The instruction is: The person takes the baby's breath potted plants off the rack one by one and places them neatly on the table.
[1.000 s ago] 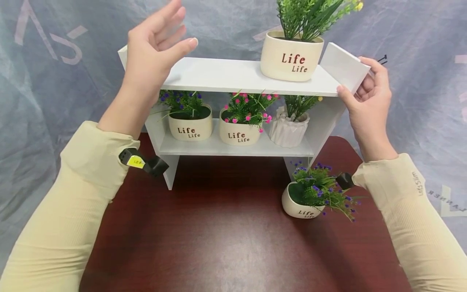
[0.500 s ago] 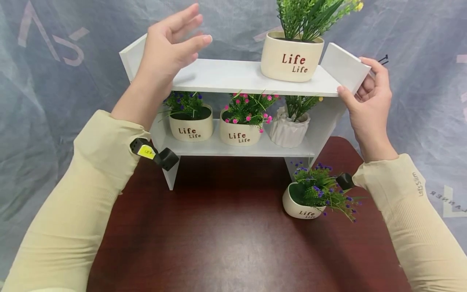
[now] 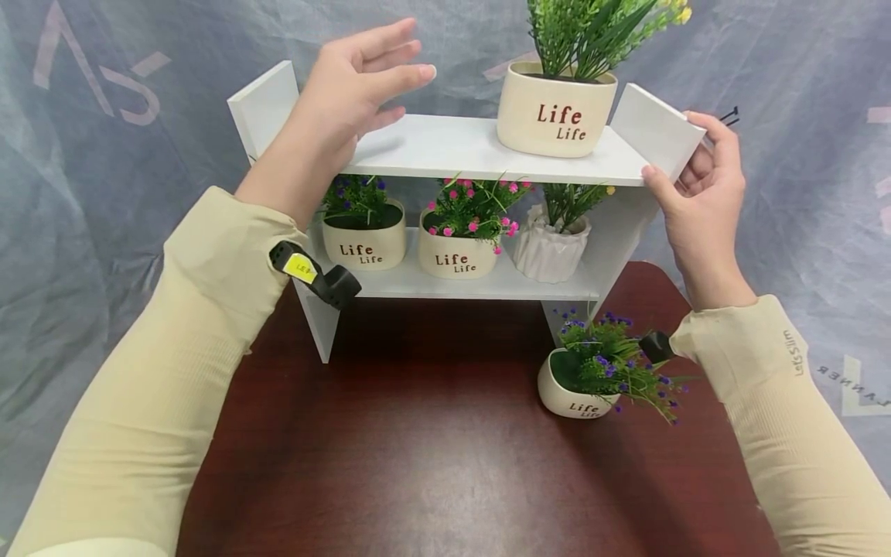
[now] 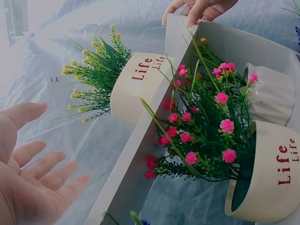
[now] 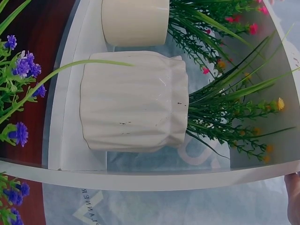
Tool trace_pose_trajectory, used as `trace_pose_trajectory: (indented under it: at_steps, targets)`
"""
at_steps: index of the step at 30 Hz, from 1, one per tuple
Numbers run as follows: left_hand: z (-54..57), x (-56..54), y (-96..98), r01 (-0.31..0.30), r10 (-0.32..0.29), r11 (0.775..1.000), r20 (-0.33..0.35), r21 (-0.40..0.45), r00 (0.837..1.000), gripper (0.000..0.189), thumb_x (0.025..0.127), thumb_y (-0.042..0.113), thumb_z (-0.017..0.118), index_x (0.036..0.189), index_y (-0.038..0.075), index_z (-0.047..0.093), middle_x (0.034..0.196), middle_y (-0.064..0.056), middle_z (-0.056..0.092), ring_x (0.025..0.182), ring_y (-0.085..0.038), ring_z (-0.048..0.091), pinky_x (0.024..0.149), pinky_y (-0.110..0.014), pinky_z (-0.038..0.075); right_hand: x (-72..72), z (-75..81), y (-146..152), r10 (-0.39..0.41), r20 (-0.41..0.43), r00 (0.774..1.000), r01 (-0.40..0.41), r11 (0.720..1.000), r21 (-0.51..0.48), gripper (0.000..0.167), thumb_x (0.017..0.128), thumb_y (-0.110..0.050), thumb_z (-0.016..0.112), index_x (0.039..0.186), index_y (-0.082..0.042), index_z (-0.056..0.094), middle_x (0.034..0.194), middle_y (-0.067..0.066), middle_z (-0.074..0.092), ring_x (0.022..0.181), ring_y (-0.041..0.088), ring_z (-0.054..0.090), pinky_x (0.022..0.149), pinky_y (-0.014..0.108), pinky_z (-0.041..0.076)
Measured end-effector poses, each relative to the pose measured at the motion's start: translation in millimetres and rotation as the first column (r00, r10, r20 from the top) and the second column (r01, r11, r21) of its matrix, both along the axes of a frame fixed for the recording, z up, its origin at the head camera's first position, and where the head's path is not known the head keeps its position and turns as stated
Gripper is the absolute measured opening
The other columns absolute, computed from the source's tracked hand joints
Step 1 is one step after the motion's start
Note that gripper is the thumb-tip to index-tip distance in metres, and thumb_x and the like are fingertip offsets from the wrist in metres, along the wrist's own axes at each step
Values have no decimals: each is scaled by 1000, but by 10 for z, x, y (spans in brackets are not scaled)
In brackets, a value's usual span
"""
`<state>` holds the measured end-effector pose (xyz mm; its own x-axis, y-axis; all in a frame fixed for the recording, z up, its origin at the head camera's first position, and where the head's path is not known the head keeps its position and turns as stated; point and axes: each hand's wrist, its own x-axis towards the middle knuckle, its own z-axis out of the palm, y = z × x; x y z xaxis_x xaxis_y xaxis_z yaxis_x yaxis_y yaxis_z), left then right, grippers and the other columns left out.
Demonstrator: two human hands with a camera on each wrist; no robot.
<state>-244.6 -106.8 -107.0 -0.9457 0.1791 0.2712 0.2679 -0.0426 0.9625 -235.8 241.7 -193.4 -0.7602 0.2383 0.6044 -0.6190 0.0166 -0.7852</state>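
My right hand (image 3: 703, 186) grips the upright right end panel (image 3: 657, 128) of a white two-tier shelf (image 3: 431, 147), thumb on its front edge and fingers behind. Above the left part of the top board hovers my left hand (image 3: 355, 93), fingers loosely extended, holding nothing. A cream "Life" pot with yellow flowers (image 3: 557, 116) stands at the right of that board. On the lower tier are a cream pot with blue-purple flowers (image 3: 365, 240), one with pink flowers (image 3: 455, 251), and a white ruffled pot (image 3: 552, 247). In the left wrist view my left hand (image 4: 37, 178) is apart from the yellow-flowered pot.
Another cream pot with purple flowers (image 3: 578, 391) sits tilted on the dark red-brown table (image 3: 431, 449), in front of the shelf's right leg. Grey-blue cloth (image 3: 167, 155) hangs behind. The shelf's left end panel (image 3: 267, 104) rises beside my left forearm.
My left hand has moved right and slightly down over the top board, uncovering more of the left end panel. My right hand and the pots stay in place.
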Motion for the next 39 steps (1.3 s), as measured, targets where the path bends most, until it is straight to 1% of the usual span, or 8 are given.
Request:
trace_pose_trajectory:
  at_steps: [7,10,18,21,27,31,35,39]
  targets:
    - [55,-42,107,8,-7,1000,64,-12,998,58,87,13,71,140,28,52,143,9,53,131,-4,50,118,-34,32,2,-4,1,11,10,1000,-11,1000,1,60,81,9,67,132,-17,51,130,12,60,115,23,58,89,21,50]
    - [66,-57,142,14,-11,999,74,-37,997,58,87,14,71,140,29,52,143,9,52,131,-4,49,118,-34,32,4,-6,3,11,16,1000,-11,1000,3,60,82,9,66,133,-18,51,130,12,60,116,23,57,89,21,50]
    - [88,-119,233,65,-59,996,101,-59,993,58,89,16,70,141,31,50,145,9,50,135,-6,46,119,-32,29,8,-11,-3,2,14,1000,-2,1000,10,59,82,8,67,133,-18,51,130,12,60,116,23,57,89,21,50]
    - [102,-146,268,76,-68,995,126,-57,990,58,88,16,70,141,31,50,144,9,52,136,-6,44,120,-31,28,2,-11,-11,6,4,1000,-6,1000,4,59,81,8,68,132,-17,52,129,13,60,115,23,58,89,22,50]
    - [133,-200,328,78,-70,996,197,-35,978,59,86,15,73,138,32,53,138,9,56,136,-7,44,119,-30,28,-8,-10,-23,12,-6,1000,-13,1000,-6,59,81,10,67,132,-16,52,129,13,60,114,23,58,88,21,50]
    - [133,-232,361,85,-76,996,209,-39,975,60,85,15,74,138,31,53,139,9,55,137,-8,43,119,-30,28,-7,-9,-24,12,-5,1000,-12,1000,-7,59,81,10,67,132,-16,52,130,13,60,115,23,58,89,22,50]
    - [132,-265,394,90,-76,994,204,-59,976,61,86,15,74,140,32,51,140,11,54,138,-8,42,120,-30,27,1,-6,-29,11,-5,1000,-11,1000,-4,59,81,9,68,132,-16,51,131,13,60,115,23,58,89,22,50]
    - [135,-289,428,93,-77,994,219,-64,973,63,86,16,73,142,32,48,143,15,50,139,-7,40,120,-30,26,7,-7,-44,5,-5,1000,-5,1000,1,59,81,8,68,132,-17,52,131,13,60,115,23,58,90,22,49]
